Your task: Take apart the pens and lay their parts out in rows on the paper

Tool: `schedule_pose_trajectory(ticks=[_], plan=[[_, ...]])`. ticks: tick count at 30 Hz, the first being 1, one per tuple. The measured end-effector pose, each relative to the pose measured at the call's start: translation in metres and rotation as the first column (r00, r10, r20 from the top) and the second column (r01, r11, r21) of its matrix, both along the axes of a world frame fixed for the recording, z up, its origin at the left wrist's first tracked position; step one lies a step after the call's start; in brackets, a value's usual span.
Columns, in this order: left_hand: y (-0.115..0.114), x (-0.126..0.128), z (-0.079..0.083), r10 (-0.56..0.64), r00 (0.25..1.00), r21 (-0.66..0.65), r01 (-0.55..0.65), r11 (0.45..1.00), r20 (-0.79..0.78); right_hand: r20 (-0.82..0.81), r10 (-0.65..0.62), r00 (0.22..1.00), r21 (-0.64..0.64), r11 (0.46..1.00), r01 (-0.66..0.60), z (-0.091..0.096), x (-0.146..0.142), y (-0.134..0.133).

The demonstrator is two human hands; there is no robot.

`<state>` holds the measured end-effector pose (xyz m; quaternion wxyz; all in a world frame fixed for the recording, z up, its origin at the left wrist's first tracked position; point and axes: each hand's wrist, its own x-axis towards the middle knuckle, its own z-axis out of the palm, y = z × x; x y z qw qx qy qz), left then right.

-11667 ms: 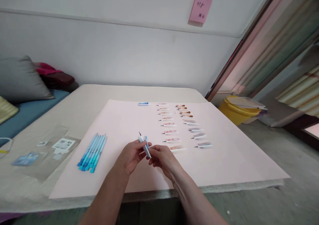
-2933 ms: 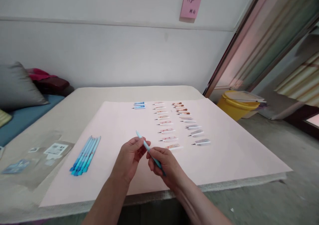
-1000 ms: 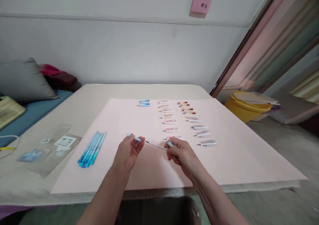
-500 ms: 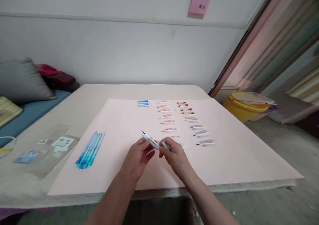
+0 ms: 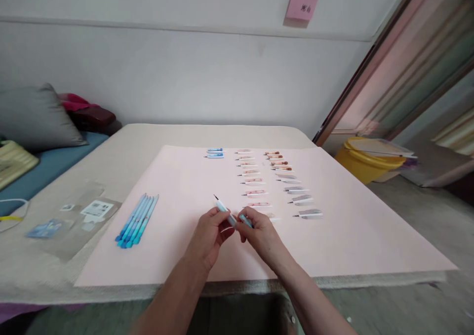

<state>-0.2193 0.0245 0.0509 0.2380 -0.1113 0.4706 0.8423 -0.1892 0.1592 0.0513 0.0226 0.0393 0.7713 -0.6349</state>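
Over the pink sheet (image 5: pixel 333 236), my left hand (image 5: pixel 209 233) pinches a light blue pen part with a thin dark-tipped refill (image 5: pixel 223 208) that points up and to the left. My right hand (image 5: pixel 259 233) is closed on a short light blue pen piece (image 5: pixel 245 220) right beside it. The two hands nearly touch. A bundle of several blue pens (image 5: pixel 138 220) lies on the sheet to the left of my hands.
Two short blue pen pieces (image 5: pixel 215 152) and two columns of small pink and grey pen pieces (image 5: pixel 255 182) lie on the sheet's far half. Clear wrappers and labels (image 5: pixel 79 216) rest at the left. A yellow bucket (image 5: pixel 365 164) stands at the right, a grey cushion (image 5: pixel 37 117) at the left.
One second ago my hands were apart with the refill stretched between them. They have come back together, and the refill tip now points up and left from my left hand.
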Motion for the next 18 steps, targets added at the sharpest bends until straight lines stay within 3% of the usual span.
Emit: schedule_pose_trajectory(ticks=[2,5,9,14,18], plan=[[0.0,-0.001,0.0,0.028,1.0,-0.023,-0.028,0.999,0.002,0.064,0.01,0.998,-0.009,1.0,-0.01,0.002,0.0,0.002],[0.0,-0.002,0.001,0.047,0.998,-0.055,-0.044,0.998,0.046,0.133,-0.069,0.989,-0.133,0.987,0.087,0.005,-0.003,0.006],[0.004,-0.001,-0.002,-0.026,0.997,-0.057,0.031,0.998,0.078,0.144,-0.18,0.973,-0.29,0.932,0.216,0.003,-0.007,0.008],[0.013,0.006,-0.005,-0.114,0.99,-0.08,0.12,0.99,0.083,0.176,-0.112,0.978,-0.35,0.922,0.168,-0.002,-0.007,0.002],[0.018,0.011,-0.003,-0.149,0.987,-0.113,0.156,0.981,0.066,0.189,-0.107,0.976,-0.328,0.93,0.166,-0.002,-0.005,-0.001]])
